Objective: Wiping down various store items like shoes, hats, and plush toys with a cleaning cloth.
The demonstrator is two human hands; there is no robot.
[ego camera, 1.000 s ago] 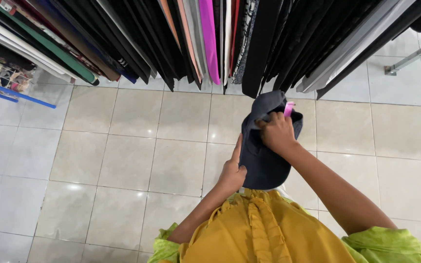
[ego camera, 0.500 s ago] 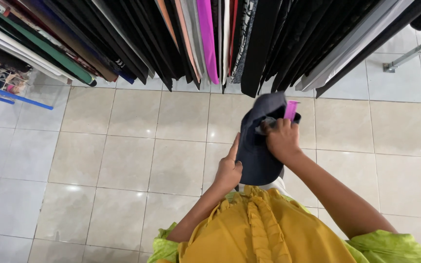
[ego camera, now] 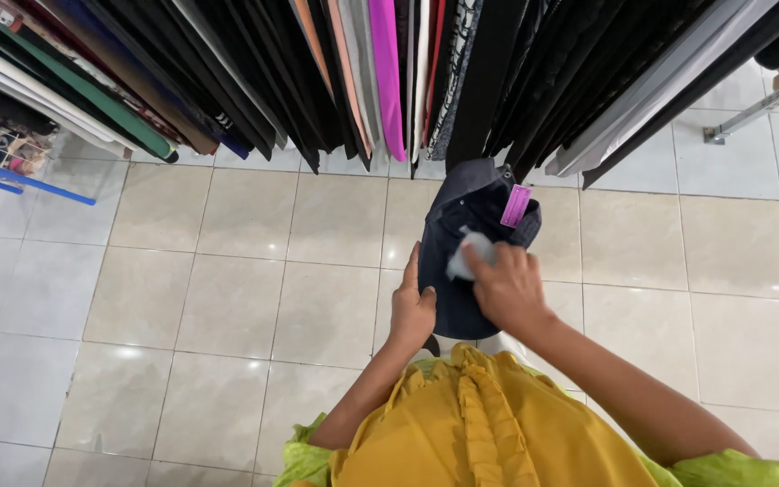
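the person stood over a pale tiled floor (ego camera: 227, 298), facing a rail of hanging clothes (ego camera: 335, 72), mostly black, with one bright pink piece (ego camera: 388, 81) among them. both hands were up at a dark navy garment (ego camera: 462, 307) that hung at the front of the rail, just above the person's yellow top (ego camera: 489, 433). the left hand (ego camera: 412, 311) lay flat against the garment's left edge, fingers straight and together, steadying it rather than clasping it. the right hand (ego camera: 507, 284) was on the garment's front, fingers pinched shut on a small pale tag (ego camera: 462, 257) there. a pink tag (ego camera: 516, 206) stuck out near the garment's top right, just above the right hand. off to the left, a blue bar (ego camera: 29, 180) crossed the floor below the clothes.
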